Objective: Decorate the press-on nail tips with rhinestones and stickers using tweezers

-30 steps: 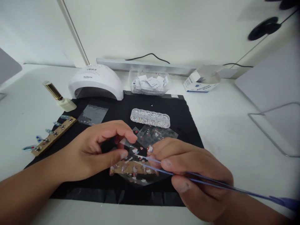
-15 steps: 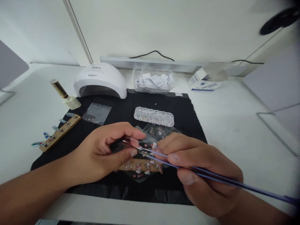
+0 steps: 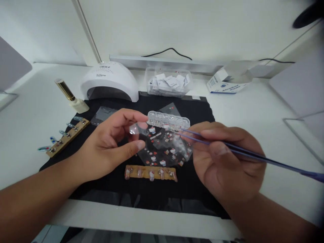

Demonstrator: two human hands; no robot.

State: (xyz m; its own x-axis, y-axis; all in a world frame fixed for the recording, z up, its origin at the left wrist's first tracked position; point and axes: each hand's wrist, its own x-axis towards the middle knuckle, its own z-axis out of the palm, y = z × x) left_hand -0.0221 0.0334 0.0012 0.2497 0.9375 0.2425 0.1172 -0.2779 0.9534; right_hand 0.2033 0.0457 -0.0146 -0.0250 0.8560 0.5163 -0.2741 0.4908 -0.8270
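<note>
My right hand (image 3: 227, 155) is closed around a pair of blue tweezers (image 3: 243, 153), whose tips point left over a clear nail sticker sheet (image 3: 158, 148). Small white, red and pink cartoon stickers cover this sheet, which overlaps the front of a rhinestone case (image 3: 168, 118). At the sheet's curled left edge is my left hand (image 3: 118, 135), thumb and index finger spread apart. Whether its other fingers touch the sheet is hard to tell. Whether a sticker sits between the tweezer tips cannot be made out. Below the sheet lies a tan strip (image 3: 145, 171) bearing several decorated nail tips.
A second nail-tip stand (image 3: 68, 136) is on the left of the black mat (image 3: 108, 184), near a polish bottle (image 3: 73, 98). Behind are a white nail lamp (image 3: 108, 79), a clear tub of white packets (image 3: 168, 81) and an opened carton (image 3: 227, 81). A clear packet (image 3: 102, 114) lies by the lamp.
Both hands have moved up and away from the nail-tip strip, which is now uncovered. My left thumb and index finger have spread. The sticker sheet shows more fully, over the rhinestone case's front.
</note>
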